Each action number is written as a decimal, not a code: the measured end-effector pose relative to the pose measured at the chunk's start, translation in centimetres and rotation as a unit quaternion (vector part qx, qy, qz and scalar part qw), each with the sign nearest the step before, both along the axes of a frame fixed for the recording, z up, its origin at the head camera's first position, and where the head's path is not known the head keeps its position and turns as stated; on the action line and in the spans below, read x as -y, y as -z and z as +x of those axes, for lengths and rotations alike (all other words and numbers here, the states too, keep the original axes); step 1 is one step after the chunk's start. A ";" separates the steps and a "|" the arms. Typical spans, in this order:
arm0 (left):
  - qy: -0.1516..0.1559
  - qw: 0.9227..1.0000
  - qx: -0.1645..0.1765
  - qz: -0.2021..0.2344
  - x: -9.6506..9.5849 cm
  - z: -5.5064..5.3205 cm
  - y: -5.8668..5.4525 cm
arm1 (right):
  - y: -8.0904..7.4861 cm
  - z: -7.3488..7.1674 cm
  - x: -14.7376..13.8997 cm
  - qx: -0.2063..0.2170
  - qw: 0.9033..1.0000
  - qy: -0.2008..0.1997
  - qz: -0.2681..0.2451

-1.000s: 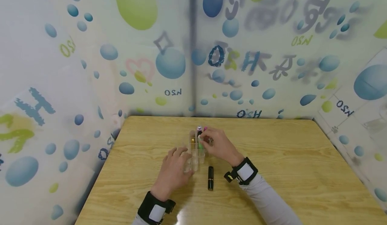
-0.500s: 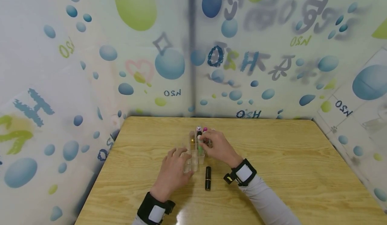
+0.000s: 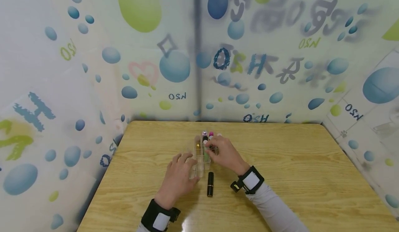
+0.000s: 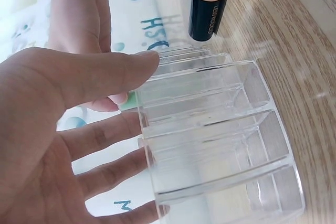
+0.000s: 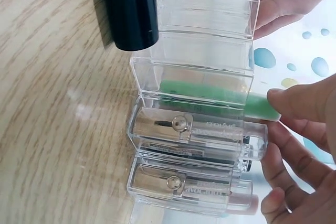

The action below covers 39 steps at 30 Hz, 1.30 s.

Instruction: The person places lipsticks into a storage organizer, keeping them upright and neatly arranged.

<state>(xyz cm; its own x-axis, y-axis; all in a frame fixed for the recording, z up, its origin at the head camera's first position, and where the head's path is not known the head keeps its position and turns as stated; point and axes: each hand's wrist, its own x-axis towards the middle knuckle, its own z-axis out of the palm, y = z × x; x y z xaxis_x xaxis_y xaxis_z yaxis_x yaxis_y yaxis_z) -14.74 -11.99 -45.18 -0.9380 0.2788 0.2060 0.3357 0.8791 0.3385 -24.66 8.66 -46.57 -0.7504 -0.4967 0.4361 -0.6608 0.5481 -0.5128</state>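
A clear plastic lipstick organizer (image 4: 220, 129) with several compartments stands on the table. My left hand (image 3: 178, 176) holds its left end in the head view, thumb on one edge and fingertips at the opposite rim in the left wrist view. My right hand (image 3: 225, 152) pinches the pale end of a green tube (image 5: 205, 92) between thumb and forefinger. Most of that tube lies inside a compartment. Next to it are clear-capped lip gloss tubes (image 5: 215, 132) in their slots. A black lipstick tube (image 3: 210, 184) with a gold band lies on the table in front of the organizer.
The wooden table (image 3: 296, 176) extends to both sides and meets a patterned wall (image 3: 265, 97) at the back. A gold-topped item (image 3: 198, 145) and a pink-topped one (image 3: 211, 134) show in the organizer's far part.
The black lipstick tube has rolled a little to the left. My right hand has come slightly lower with the green tube pinched. My left hand stays on the organizer.
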 end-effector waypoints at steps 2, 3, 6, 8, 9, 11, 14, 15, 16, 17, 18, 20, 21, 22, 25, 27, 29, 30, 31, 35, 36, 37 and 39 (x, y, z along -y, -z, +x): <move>0.000 1.000 0.000 0.001 0.0 0.0 0.0 | 0.1 0.0 0.0 -0.002 1.000 0.002 0.001; 0.001 1.000 -0.001 0.001 0.0 0.1 0.0 | 0.1 0.1 0.0 -0.003 1.000 0.003 0.001; 0.001 1.000 -0.001 0.003 -0.1 0.1 0.1 | 0.2 0.1 -0.1 -0.007 1.000 0.002 0.002; 0.000 1.000 0.001 0.004 -0.1 0.1 0.1 | 0.1 0.1 -0.2 -0.010 1.000 -0.001 0.000; -0.001 1.000 0.002 0.005 -0.1 0.1 0.1 | 0.1 0.1 -0.2 -0.010 1.000 -0.003 -0.001; -0.002 1.000 0.003 0.005 -0.2 0.1 0.0 | 0.0 0.1 -0.2 -0.012 1.000 -0.005 -0.001; -0.003 1.000 0.001 0.005 -0.2 0.1 0.0 | -0.1 0.1 -0.2 -0.013 1.000 -0.005 0.001; -0.003 1.000 -0.001 0.004 -0.2 0.1 0.0 | -0.2 0.1 -0.3 -0.014 1.000 -0.005 0.003; -0.003 1.000 -0.004 0.004 -0.2 0.1 0.1 | -0.2 0.1 -0.3 -0.015 1.000 -0.005 0.003; -0.002 1.000 -0.005 0.004 -0.2 0.1 0.1 | -0.3 0.1 -0.3 -0.017 1.000 -0.007 0.003; -0.002 1.000 -0.008 0.003 -0.2 0.1 0.1 | -0.4 0.1 -0.3 -0.018 1.000 -0.007 0.003; -0.001 1.000 -0.012 0.002 -0.2 0.1 0.1 | -0.4 0.2 -0.3 -0.023 1.000 -0.010 0.001; 0.000 1.000 -0.014 0.002 -0.2 0.1 0.1 | -0.5 0.2 -0.4 -0.024 1.000 -0.010 0.001; 0.001 1.000 -0.015 0.002 -0.2 0.1 0.1 | -0.5 0.2 -0.4 -0.025 1.000 -0.013 -0.001; 0.001 1.000 -0.016 0.003 -0.1 0.1 0.1 | -0.7 0.4 -0.5 -0.027 0.999 -0.018 -0.006; 0.002 1.000 -0.015 0.003 -0.1 0.1 0.1 | -0.8 0.4 -0.5 -0.029 0.999 -0.024 -0.012; 0.002 1.000 -0.015 0.001 0.0 0.1 0.1 | -0.9 0.5 -0.5 -0.032 0.999 -0.030 -0.016; 0.002 1.000 -0.016 0.000 0.0 0.1 0.1 | -0.9 0.6 -0.6 -0.032 0.999 -0.033 -0.019; 0.002 1.000 -0.016 -0.001 0.0 0.0 0.0 | -1.0 0.6 -0.6 -0.033 0.999 -0.035 -0.022; 0.002 1.000 -0.010 -0.003 0.1 0.0 -0.1 | -1.0 1.1 -0.8 -0.035 0.998 -0.042 -0.029; 0.001 1.000 -0.008 -0.003 0.1 0.0 -0.1 | -1.0 1.2 -0.9 -0.037 0.998 -0.041 -0.028; 0.001 1.000 -0.005 -0.002 0.1 0.0 -0.1 | -0.9 1.4 -1.1 -0.039 0.998 -0.041 -0.028; 0.000 1.000 -0.002 0.000 0.1 0.0 -0.1 | -0.8 1.7 -1.3 -0.040 0.998 -0.040 -0.026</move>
